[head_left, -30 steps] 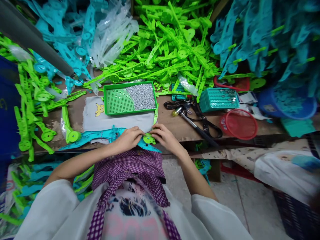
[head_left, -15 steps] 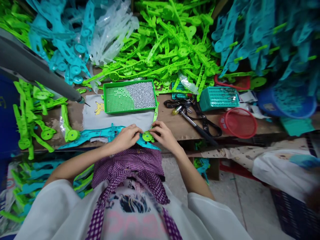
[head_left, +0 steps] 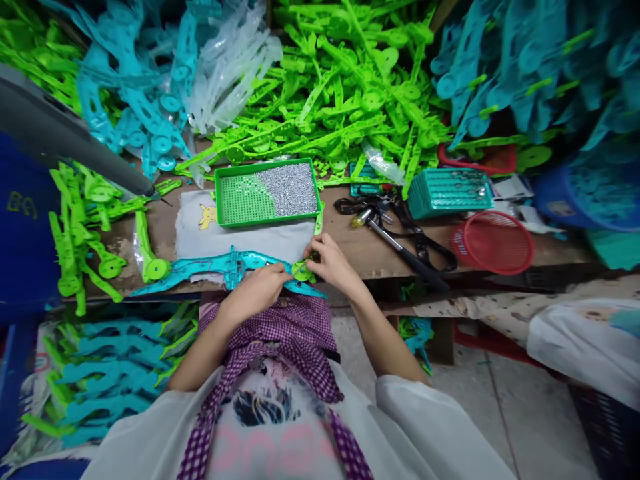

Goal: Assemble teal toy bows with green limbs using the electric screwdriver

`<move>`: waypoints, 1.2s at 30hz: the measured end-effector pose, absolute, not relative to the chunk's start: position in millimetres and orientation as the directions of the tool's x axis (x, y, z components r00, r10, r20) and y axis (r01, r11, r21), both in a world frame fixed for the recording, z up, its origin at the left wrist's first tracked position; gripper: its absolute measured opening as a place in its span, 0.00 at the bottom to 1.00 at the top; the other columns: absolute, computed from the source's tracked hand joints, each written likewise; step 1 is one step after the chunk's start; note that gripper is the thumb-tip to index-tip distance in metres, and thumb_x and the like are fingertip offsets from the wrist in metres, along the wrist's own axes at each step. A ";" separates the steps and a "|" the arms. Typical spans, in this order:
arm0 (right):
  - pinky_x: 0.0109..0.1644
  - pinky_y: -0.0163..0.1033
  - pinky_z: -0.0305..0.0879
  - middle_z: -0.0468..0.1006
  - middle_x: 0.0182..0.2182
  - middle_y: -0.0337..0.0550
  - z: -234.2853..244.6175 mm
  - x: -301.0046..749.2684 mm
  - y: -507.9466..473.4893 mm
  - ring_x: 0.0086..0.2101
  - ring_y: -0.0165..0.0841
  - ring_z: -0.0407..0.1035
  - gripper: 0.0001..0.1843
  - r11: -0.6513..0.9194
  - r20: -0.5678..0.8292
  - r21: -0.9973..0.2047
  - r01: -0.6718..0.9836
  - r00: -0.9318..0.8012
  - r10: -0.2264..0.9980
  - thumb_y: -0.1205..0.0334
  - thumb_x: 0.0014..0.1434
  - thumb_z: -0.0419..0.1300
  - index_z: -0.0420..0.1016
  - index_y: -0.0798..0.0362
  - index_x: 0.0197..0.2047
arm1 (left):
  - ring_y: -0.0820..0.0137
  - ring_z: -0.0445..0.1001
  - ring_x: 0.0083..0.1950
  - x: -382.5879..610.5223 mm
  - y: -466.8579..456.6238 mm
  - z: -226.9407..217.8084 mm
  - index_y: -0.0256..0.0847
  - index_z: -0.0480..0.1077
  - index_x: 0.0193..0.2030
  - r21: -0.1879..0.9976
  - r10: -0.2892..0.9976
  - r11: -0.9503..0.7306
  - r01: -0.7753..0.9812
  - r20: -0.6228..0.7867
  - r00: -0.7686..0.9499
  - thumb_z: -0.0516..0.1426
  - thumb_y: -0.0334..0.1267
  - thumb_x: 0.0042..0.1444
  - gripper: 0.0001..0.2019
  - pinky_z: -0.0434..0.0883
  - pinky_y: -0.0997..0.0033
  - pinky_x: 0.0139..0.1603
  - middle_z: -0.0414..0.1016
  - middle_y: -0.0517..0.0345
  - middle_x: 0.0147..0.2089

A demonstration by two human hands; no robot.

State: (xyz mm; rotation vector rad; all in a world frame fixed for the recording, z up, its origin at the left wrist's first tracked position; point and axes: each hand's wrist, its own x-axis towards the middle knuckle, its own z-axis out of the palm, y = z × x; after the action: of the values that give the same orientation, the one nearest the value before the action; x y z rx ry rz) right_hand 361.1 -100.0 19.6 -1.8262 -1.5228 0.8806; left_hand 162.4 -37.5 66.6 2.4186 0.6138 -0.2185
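Note:
A long blue plastic part point(head_left: 195, 268) with a bow-like shape lies along the table's front edge. Near its right end sits a round green plastic piece point(head_left: 302, 271). My left hand point(head_left: 263, 287) rests over the blue part, its fingers closed on it beside the green piece. From the other side my right hand point(head_left: 331, 263) pinches at the green piece; a small dark thing shows at the fingertips, too small to name. Behind the hands, a green tray point(head_left: 240, 223) holding many small silver screws point(head_left: 293, 190) stands on a grey cloth point(head_left: 195, 243).
A power screwdriver point(head_left: 100, 150) hangs at the left. Green parts point(head_left: 350, 87) are heaped behind, with blue parts point(head_left: 125, 80) alongside. To the right lie a hammer point(head_left: 395, 247), teal trays point(head_left: 435, 197) and a red basket point(head_left: 493, 247). A person's sleeve point(head_left: 575, 340) shows at right.
My right hand has lifted slightly and its fingers now pinch a small dark thing. My left hand has shifted a little along the blue part. The whole view has slid slightly rightward.

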 end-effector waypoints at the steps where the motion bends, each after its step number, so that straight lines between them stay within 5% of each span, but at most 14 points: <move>1: 0.52 0.45 0.62 0.64 0.38 0.42 20.5 361.8 -98.7 0.43 0.37 0.64 0.07 -0.162 -0.121 -0.786 0.596 0.109 0.987 0.72 0.47 0.56 0.70 0.51 0.30 | 0.64 0.73 0.42 168.9 -31.7 69.0 0.40 0.76 0.46 0.517 0.348 -0.714 0.472 -0.323 0.880 0.48 0.25 0.58 0.18 0.70 0.65 0.45 0.73 0.50 0.43; 7: 0.49 0.43 0.64 0.65 0.39 0.44 26.3 363.5 -97.9 0.42 0.35 0.65 0.08 -0.139 -0.136 -0.774 0.618 0.052 0.989 0.72 0.48 0.57 0.73 0.52 0.31 | 0.64 0.73 0.39 204.0 16.4 68.8 0.40 0.80 0.36 0.502 0.278 -0.739 0.450 -0.382 0.881 0.51 0.21 0.47 0.18 0.69 0.68 0.45 0.76 0.52 0.35; 12: 0.48 0.42 0.65 0.65 0.37 0.42 26.1 360.6 -95.8 0.40 0.34 0.65 0.07 -0.157 -0.118 -0.747 0.646 0.105 0.988 0.72 0.48 0.58 0.73 0.52 0.30 | 0.66 0.72 0.43 180.9 8.8 60.4 0.42 0.78 0.44 0.568 0.242 -0.730 0.380 -0.306 0.921 0.49 0.22 0.51 0.21 0.68 0.69 0.47 0.75 0.53 0.42; 17: 0.49 0.44 0.64 0.66 0.37 0.42 22.2 360.0 -95.8 0.42 0.36 0.65 0.06 -0.159 -0.119 -0.723 0.672 0.106 0.987 0.71 0.48 0.57 0.71 0.51 0.30 | 0.66 0.70 0.46 155.0 -20.0 53.2 0.43 0.73 0.51 0.574 0.338 -0.709 0.410 -0.234 0.912 0.47 0.25 0.59 0.20 0.67 0.69 0.49 0.70 0.53 0.44; 25: 0.53 0.54 0.55 0.68 0.53 0.50 26.9 327.9 -124.3 0.54 0.47 0.61 0.06 -0.104 0.075 -0.605 0.789 0.187 0.979 0.60 0.60 0.57 0.74 0.48 0.39 | 0.65 0.70 0.43 166.0 -0.9 56.4 0.41 0.74 0.45 0.542 0.254 -0.752 0.376 -0.289 0.923 0.54 0.27 0.54 0.14 0.67 0.68 0.46 0.67 0.49 0.49; 36: 0.52 0.47 0.50 0.74 0.49 0.47 10.2 312.2 -133.4 0.50 0.39 0.67 0.05 -0.056 0.125 -0.560 0.826 0.151 0.981 0.61 0.61 0.56 0.72 0.50 0.40 | 0.67 0.70 0.43 170.9 8.9 56.1 0.43 0.74 0.48 0.566 0.123 -0.776 0.278 -0.296 0.947 0.50 0.25 0.55 0.19 0.65 0.71 0.45 0.69 0.51 0.45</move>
State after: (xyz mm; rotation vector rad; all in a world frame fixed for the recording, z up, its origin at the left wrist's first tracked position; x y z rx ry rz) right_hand 312.2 -133.4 10.2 -1.9251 -1.7171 0.3972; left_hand 170.9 8.9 56.1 2.4591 0.2830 -0.3213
